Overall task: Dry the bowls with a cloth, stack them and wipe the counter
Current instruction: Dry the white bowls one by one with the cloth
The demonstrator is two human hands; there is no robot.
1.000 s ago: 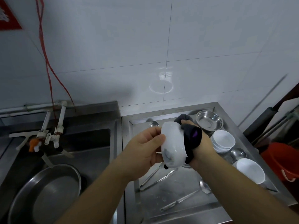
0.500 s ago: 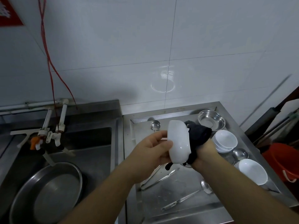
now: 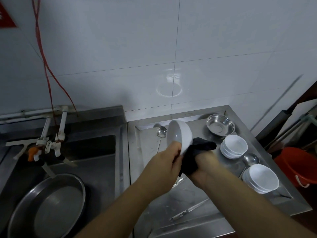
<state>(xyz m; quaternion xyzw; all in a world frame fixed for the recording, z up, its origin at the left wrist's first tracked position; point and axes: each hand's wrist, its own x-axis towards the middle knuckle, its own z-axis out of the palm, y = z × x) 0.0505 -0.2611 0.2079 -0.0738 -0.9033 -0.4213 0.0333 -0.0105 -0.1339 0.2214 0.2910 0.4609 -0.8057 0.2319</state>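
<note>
My left hand (image 3: 163, 166) grips the lower rim of a white bowl (image 3: 180, 136), held on edge above the steel counter (image 3: 197, 203) with its hollow facing left. My right hand (image 3: 206, 166) clutches a black cloth (image 3: 197, 155) pressed against the bowl's outer underside. A stack of small white bowls (image 3: 234, 146) stands to the right. A second stack of larger white bowls (image 3: 261, 177) sits nearer the counter's right edge.
A steel bowl (image 3: 221, 124) stands at the back right. Ladles (image 3: 161, 133) and spoons (image 3: 188, 211) lie on the counter. The sink at left holds a large steel basin (image 3: 48, 206) under taps (image 3: 51, 145). An orange bucket (image 3: 298, 166) stands off to the right.
The bowl has turned in my left hand so its hollow now faces left. The cloth in my right hand has slid from the bowl's side down to its lower outside.
</note>
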